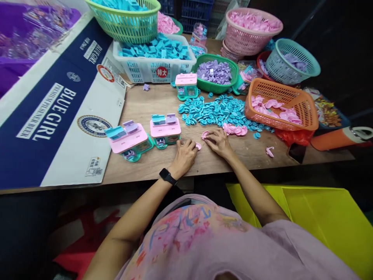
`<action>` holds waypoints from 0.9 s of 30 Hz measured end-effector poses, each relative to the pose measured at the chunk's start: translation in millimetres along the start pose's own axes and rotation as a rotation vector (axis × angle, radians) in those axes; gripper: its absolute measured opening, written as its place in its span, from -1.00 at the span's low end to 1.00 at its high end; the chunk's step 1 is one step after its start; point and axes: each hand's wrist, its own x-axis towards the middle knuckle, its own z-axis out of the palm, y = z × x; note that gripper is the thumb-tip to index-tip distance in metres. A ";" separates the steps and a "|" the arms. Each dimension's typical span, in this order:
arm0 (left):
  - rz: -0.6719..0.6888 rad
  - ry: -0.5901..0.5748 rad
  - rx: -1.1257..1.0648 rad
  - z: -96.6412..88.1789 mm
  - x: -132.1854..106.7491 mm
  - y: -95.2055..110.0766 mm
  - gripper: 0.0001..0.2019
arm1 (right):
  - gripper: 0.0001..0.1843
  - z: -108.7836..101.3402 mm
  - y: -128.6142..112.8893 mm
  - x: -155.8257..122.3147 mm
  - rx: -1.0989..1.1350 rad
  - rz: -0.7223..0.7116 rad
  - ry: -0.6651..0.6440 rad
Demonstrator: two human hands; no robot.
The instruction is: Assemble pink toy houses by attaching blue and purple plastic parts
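My left hand [184,156], with a black watch on its wrist, rests near the table's front edge. Its fingers are closed on a small round pink plastic piece [198,146]. My right hand [219,143] pinches another pink plastic piece [204,135] a little farther right. The two pieces are apart. Just beyond my right hand lies a small heap of pink pieces [238,130]. Left of my left hand stand two toy houses with pink roofs, a nearer one [165,130] and a farther one [129,140], both with blue and purple parts upright on top.
Loose blue oval pieces [218,111] spread across the table's middle. An orange basket [281,97] of pink parts, a green basket [217,74] of purple parts and a white crate [154,70] stand behind. A printed carton [67,101] borders the left; a phone [296,153] and bottle [332,139] lie right.
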 end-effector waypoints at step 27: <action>-0.421 0.402 0.438 -112.3 -133.7 -84.0 -0.70 | -0.77 40.1 -145.9 101.9 0.298 -0.365 -0.023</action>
